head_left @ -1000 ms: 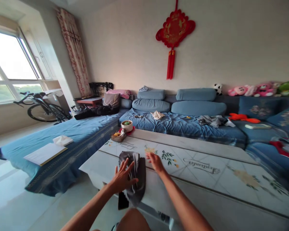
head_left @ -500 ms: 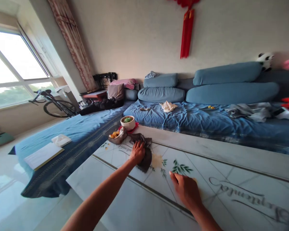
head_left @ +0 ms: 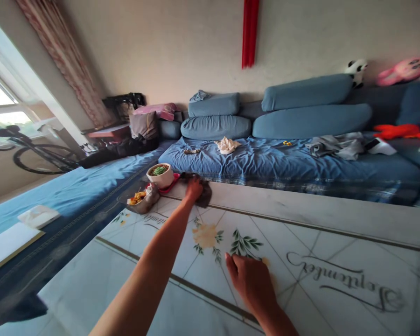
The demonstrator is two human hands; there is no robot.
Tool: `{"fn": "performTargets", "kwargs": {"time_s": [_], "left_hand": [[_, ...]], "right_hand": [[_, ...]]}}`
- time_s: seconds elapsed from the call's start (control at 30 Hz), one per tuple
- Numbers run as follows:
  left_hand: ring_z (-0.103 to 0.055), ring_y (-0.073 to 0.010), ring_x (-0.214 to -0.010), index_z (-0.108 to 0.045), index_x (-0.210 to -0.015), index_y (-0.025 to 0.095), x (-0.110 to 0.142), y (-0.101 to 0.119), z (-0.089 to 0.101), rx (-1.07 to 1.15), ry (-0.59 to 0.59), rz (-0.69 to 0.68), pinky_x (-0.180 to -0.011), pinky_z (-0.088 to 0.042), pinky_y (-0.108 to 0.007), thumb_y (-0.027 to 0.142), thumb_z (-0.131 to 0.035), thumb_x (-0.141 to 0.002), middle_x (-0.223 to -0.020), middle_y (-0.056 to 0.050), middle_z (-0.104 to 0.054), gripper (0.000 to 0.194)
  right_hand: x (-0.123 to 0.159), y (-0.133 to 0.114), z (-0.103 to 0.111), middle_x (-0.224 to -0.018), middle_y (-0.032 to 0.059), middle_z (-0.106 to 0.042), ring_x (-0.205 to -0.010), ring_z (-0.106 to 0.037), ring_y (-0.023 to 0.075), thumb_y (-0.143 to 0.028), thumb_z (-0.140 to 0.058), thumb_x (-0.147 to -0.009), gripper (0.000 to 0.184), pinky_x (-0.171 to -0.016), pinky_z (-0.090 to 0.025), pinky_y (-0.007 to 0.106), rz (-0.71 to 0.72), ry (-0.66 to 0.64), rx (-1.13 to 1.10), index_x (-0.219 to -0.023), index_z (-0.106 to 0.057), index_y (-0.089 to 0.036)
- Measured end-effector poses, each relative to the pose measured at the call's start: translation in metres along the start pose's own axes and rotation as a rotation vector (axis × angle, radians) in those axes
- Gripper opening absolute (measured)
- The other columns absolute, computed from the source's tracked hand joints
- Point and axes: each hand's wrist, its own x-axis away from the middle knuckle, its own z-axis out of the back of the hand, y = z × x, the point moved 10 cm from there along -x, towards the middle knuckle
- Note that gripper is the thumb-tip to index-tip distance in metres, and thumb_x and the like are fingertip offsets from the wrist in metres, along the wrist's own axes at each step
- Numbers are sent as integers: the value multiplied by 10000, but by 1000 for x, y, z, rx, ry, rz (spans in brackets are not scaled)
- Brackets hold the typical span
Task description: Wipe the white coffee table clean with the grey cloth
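My left hand point(head_left: 194, 187) is stretched out to the far edge of the marble-patterned table point(head_left: 126, 275). It presses on a dark brown cloth point(head_left: 205, 196), with the fingers bent over it and partly hidden. My right hand point(head_left: 254, 280) rests closed on the near part of the tabletop, beside a printed green leaf, the thumb pointing forward; nothing shows in it. Left of the cloth stands a white pot with a succulent point(head_left: 160, 176) on a red saucer point(head_left: 171, 185). A bowl of orange scraps and crumpled tissue point(head_left: 143, 198) sits in front of the pot.
A blue-covered sofa point(head_left: 203, 161) runs behind the table and along its left side. On it lie a beige cloth point(head_left: 227, 145), grey clothing point(head_left: 336, 145), a tissue pack point(head_left: 38, 216) and a white board point(head_left: 10, 245). A bicycle point(head_left: 38, 154) stands by the window.
My left hand has pushed the brown cloth away from me toward the table's far edge, uncovering a printed yellow flower. My right hand stays about where it was; the view has turned right.
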Motion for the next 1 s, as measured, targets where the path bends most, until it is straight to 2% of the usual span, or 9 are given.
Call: {"fn": "performTargets", "kwargs": {"time_s": [0.17,0.27,0.33,0.43,0.53,0.6,0.67,0.73,1.0], "left_hand": [[-499,-306,-1709,-705,-1591,71,77,101,-16,45,-40,-216,-1459,-358,-462,130,-501,-1061,-1760,-217,-604,571],[-476,-308,-1735,-647,-1677,107,154,100,-11,67,-49,-272,-1477,-378,-464,172,-567,-1045,-1813,-188,-550,641],[-412,-318,-1777,-600,-1730,135,221,66,0,84,-67,-268,-1494,-366,-505,195,-526,-1050,-1862,-152,-484,686],[-377,-296,-1795,-542,-1789,241,336,-20,19,37,-110,-169,-1504,-361,-544,216,-455,-1053,-1899,-52,-430,742],[-490,-310,-1725,-641,-1708,345,434,-102,49,-77,-61,-17,-1513,-345,-602,291,-461,-1078,-1796,-34,-587,658],[-611,-350,-1596,-758,-1548,351,469,-134,69,-114,-3,63,-1443,-460,-625,366,-499,-1091,-1618,-93,-727,525],[-711,-367,-1404,-786,-1447,315,469,-145,79,-103,24,115,-1277,-612,-603,400,-526,-1090,-1423,-138,-783,450],[-754,-336,-1230,-743,-1495,280,436,-140,81,-72,15,138,-1138,-671,-541,380,-524,-1090,-1328,-136,-777,471],[-781,-229,-1103,-757,-1533,330,190,-78,54,-109,-24,295,-926,-616,-338,208,-480,-1124,-1648,-77,-646,509]], "right_hand": [[-4,6,4,-735,102,-814,-656,-779,220,-505,-374,-1236,673,-623,-326,348,22,13,-19,-800,-820,-252],[-6,9,6,-748,95,-816,-678,-782,228,-515,-367,-1232,669,-642,-334,336,32,15,-44,-801,-810,-257],[-6,9,6,-737,98,-808,-675,-779,228,-535,-362,-1226,681,-641,-318,334,42,19,-45,-788,-800,-254],[-5,7,7,-698,110,-787,-656,-774,231,-568,-298,-1229,747,-635,-291,343,53,62,-40,-771,-790,-244],[-4,5,8,-681,114,-776,-635,-766,237,-579,-251,-1230,785,-630,-272,354,49,100,-26,-761,-782,-241],[-4,4,7,-674,113,-771,-626,-757,237,-572,-257,-1228,775,-629,-269,357,51,105,-16,-748,-768,-241],[-3,3,6,-663,109,-761,-614,-743,231,-562,-278,-1226,750,-628,-273,358,54,102,-15,-733,-747,-244],[-3,4,4,-650,102,-750,-598,-727,226,-558,-304,-1222,723,-625,-278,359,54,98,-22,-725,-728,-249],[2,8,3,-683,94,-768,-578,-714,230,-585,-350,-1207,691,-592,-302,371,32,75,-66,-731,-744,-276]]}}
